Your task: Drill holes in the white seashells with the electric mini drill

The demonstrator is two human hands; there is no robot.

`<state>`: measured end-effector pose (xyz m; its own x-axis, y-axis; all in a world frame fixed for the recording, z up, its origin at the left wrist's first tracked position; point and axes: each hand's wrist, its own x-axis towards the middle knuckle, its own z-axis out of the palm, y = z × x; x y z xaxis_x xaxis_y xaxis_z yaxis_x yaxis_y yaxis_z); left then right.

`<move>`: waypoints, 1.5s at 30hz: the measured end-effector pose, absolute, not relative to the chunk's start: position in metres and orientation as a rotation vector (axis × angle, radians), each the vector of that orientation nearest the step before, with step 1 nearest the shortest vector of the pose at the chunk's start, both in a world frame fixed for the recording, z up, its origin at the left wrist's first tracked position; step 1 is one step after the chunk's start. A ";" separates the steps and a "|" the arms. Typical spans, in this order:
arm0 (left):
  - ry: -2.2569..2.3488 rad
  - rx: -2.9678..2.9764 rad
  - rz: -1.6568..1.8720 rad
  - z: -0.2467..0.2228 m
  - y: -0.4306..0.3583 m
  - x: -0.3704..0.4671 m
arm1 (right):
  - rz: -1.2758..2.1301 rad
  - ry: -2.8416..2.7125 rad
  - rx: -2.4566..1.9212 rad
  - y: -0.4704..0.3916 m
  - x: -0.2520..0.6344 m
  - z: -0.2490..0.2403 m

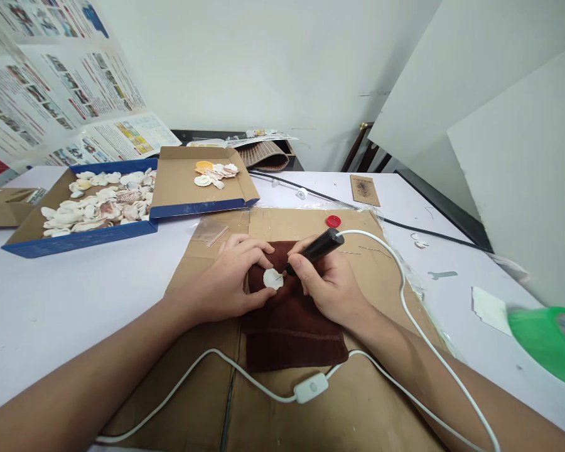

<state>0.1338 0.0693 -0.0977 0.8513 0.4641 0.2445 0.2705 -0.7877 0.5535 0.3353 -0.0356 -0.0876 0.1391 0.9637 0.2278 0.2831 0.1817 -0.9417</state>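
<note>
Head view. The shell (273, 279) lies on the brown cloth (294, 349) at the centre of the frame, its right side at the pen's tip. The left hand (240, 276) pinches it at the edge between thumb and fingertip; the right hand (333, 277) grips the black pen (316, 251) in a writing hold. Whether the tip bears on the shell cannot be told.

Risks, as judged: the soft cloth could let the shell rock, causing the tip to skid toward the left fingers. The white cable (403, 295) crosses the right forearm; a snag could jerk the pen. Hard pressure could crack the shell.

Containers: the blue-edged box (82, 242), upper left, holds a heap of pale shells (98, 210). Its lid (179, 179), just right, bears a small pile (218, 171), one piece orange-yellow.
</note>
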 end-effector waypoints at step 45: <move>0.518 2.537 0.631 -0.098 0.069 0.138 | 0.560 -1.391 -1.422 -0.040 0.336 -0.094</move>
<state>0.1385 0.0691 -0.0976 0.8230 0.4577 0.3365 0.2407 -0.8175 0.5233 0.3365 -0.0400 -0.0936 0.2232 0.9218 0.3170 0.4446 0.1932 -0.8747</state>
